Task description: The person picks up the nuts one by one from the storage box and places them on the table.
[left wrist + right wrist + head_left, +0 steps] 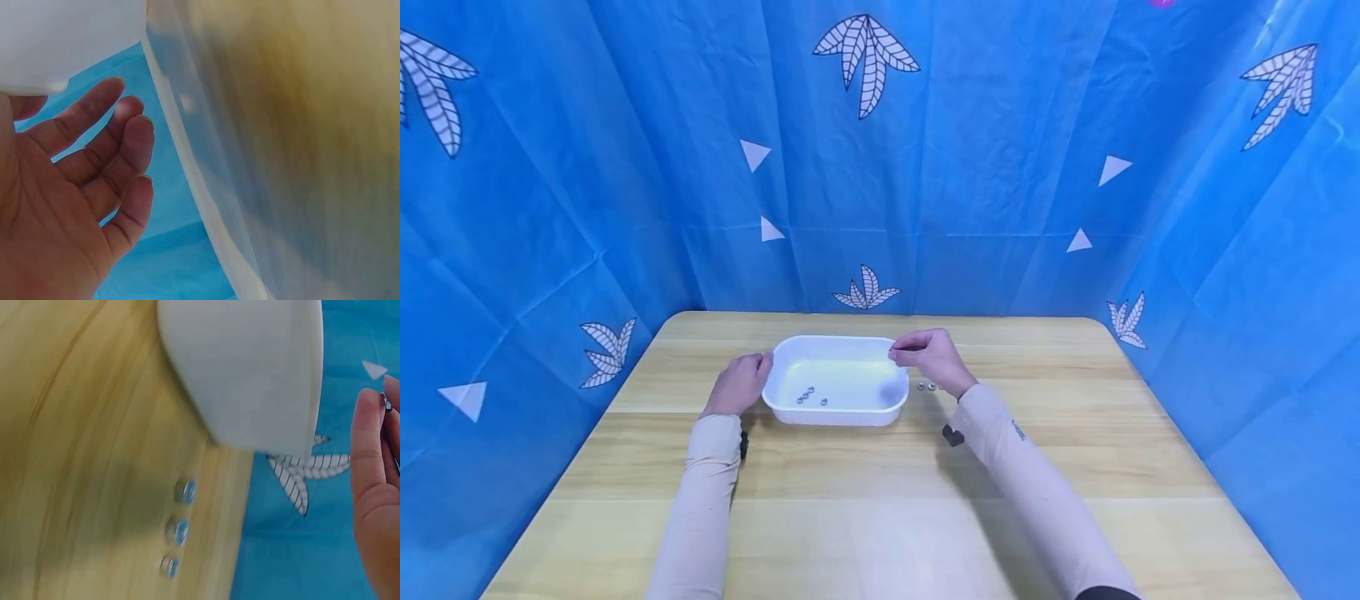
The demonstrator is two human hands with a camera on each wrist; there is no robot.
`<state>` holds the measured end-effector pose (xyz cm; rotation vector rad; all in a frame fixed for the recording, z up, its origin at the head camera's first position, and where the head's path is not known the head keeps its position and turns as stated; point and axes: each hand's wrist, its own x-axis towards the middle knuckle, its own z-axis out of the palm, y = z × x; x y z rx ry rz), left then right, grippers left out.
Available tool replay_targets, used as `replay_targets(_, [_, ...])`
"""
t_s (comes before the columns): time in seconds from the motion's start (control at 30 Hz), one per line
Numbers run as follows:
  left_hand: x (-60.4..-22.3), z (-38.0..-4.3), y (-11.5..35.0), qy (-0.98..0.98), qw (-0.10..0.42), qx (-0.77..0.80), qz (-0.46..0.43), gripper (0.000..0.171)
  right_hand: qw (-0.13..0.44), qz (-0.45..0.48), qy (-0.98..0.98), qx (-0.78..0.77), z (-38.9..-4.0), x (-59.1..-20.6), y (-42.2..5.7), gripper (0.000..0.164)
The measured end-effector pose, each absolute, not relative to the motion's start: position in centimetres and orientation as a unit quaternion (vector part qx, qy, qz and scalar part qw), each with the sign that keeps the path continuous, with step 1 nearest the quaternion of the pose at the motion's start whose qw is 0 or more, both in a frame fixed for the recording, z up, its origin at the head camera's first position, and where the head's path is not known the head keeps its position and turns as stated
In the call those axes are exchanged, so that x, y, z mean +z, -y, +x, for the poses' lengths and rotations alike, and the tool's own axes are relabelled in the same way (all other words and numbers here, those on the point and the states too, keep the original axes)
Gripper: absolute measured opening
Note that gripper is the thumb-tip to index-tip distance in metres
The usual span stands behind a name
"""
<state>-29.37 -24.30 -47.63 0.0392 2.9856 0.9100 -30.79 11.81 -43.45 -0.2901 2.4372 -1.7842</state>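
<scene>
A white plastic basin [833, 416] stands on the wooden table, with several small metal nuts [806, 396] inside near its left end. My left hand [741, 383] rests at the basin's left rim. In the left wrist view, its thumb [30, 106] lies along the rim while the loosely bent fingers [134, 147] stay off the wall. Over the right rim, my right hand [934, 357] pinches one small silver nut [387, 405] between thumb and fingertips. A short row of similar nuts [178, 531] lies on the table beside the basin, below this hand.
The light wooden table [880, 517] has rounded back corners. A blue curtain [1000, 125] with leaf and triangle prints surrounds its back and sides. A small black object [953, 435] shows at the right wrist.
</scene>
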Motion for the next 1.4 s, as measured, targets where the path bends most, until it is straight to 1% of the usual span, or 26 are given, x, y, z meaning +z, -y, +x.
replay_targets(0.47, [-47.4, -29.2, 24.3, -0.955, 0.015, 0.295, 0.015, 0.068, 0.056, -0.051, -0.817, -0.572, -31.2, -45.1, -16.2, 0.029])
replay_targets(0.67, [-47.4, -29.1, 24.3, -0.956, 0.007, 0.294, 0.016, 0.069, 0.051, -0.043, -0.826, -0.559, -30.9, -45.8, -17.2, 0.027])
replay_targets(0.97, [-47.3, -29.2, 24.2, -0.955, 0.019, 0.294, 0.01, 0.069, 0.049, -0.041, -0.854, -0.516, -30.6, -46.5, -18.8, 0.026])
replay_targets(1.2, [-47.2, -29.1, 24.1, -0.956, 0.02, 0.294, 0.009, 0.068, 0.066, -0.031, -0.858, -0.508, -30.4, -47.1, -19.9, 0.028])
replay_targets(1.4, [-47.2, -29.1, 24.0, -0.955, 0.024, 0.294, 0.005, 0.068, 0.077, -0.023, -0.863, -0.498, -30.2, -47.7, -20.6, 0.026])
